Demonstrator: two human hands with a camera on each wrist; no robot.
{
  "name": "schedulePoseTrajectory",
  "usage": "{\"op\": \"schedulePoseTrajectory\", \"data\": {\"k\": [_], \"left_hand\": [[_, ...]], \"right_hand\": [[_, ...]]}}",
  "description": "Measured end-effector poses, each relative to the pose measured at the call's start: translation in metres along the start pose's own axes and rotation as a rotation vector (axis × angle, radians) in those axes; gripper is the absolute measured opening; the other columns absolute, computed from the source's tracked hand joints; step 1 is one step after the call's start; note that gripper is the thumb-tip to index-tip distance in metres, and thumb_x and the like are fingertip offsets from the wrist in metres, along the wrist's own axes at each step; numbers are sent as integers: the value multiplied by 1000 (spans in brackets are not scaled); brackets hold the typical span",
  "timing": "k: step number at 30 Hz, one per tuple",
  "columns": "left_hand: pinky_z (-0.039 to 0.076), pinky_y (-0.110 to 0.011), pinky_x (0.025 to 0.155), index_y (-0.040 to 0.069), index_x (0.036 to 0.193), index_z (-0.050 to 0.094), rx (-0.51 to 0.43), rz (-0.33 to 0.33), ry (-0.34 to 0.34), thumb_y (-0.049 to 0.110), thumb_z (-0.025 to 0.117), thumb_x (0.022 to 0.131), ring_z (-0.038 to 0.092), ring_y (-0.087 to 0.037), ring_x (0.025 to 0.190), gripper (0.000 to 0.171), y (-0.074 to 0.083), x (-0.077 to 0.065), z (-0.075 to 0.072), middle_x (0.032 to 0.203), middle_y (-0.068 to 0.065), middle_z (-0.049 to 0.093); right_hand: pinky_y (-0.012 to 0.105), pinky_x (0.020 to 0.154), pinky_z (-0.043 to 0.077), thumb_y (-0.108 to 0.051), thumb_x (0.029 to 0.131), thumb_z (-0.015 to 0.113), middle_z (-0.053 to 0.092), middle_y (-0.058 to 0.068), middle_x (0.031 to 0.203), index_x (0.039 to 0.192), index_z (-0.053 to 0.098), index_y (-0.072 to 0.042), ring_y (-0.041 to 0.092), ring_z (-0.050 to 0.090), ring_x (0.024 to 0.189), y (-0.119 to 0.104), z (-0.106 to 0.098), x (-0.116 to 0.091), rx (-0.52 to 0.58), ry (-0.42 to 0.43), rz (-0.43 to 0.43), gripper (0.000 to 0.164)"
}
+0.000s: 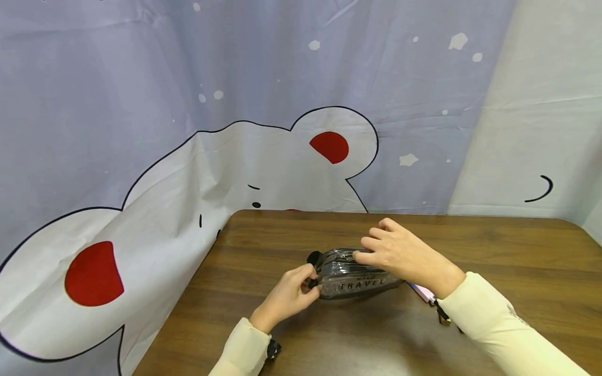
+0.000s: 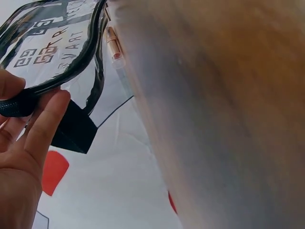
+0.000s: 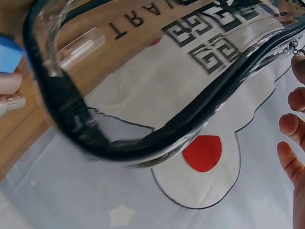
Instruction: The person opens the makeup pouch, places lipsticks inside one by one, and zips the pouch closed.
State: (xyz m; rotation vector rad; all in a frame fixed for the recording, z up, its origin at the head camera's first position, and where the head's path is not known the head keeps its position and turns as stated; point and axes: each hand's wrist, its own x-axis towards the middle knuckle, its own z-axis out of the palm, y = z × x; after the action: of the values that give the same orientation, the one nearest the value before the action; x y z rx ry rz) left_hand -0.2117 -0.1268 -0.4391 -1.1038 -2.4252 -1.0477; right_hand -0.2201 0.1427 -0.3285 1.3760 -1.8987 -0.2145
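A clear zip pouch with black trim and the word TRAVEL on its side is between both hands over the table. My left hand pinches its near-left end by the black fabric tab; in the left wrist view a wider black end piece hangs beside the fingers. My right hand is over the pouch's top, fingers bent. The right wrist view has its fingertips at the zipper pull on the black zipper edge. The grip on the pull is partly cut off by the frame.
Right of the pouch, partly under my right forearm, lie a pink and blue item and a small dark and gold one. The wooden table meets a printed curtain at its back and left edges.
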Motion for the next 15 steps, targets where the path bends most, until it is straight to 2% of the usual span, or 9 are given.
{"op": "schedulePoseTrajectory", "data": {"k": [7, 11, 15], "left_hand": [[47, -16, 56, 12, 83, 47, 7, -23, -4, 4, 63, 78, 53, -2, 67, 19, -2, 0, -2, 80, 4, 52], [49, -19, 57, 12, 83, 46, -3, -61, -35, 6, 63, 80, 54, -3, 68, 18, -2, 0, -4, 79, 5, 52], [47, -17, 57, 13, 82, 44, 13, -107, -81, 8, 63, 80, 52, -4, 67, 20, -3, -1, -6, 77, 5, 50]], "right_hand": [[35, 69, 35, -10, 85, 37, 38, -4, 67, 84, 52, -21, 17, 36, 63, 4, 4, -11, 16, -5, 16, 19], [35, 69, 35, -10, 86, 35, 38, -4, 67, 84, 52, -22, 17, 37, 63, 4, 4, -12, 13, -22, 11, 20], [34, 68, 34, -8, 85, 36, 37, -5, 66, 82, 51, -21, 16, 34, 61, 4, 3, -12, 11, -6, 3, 20]]}}
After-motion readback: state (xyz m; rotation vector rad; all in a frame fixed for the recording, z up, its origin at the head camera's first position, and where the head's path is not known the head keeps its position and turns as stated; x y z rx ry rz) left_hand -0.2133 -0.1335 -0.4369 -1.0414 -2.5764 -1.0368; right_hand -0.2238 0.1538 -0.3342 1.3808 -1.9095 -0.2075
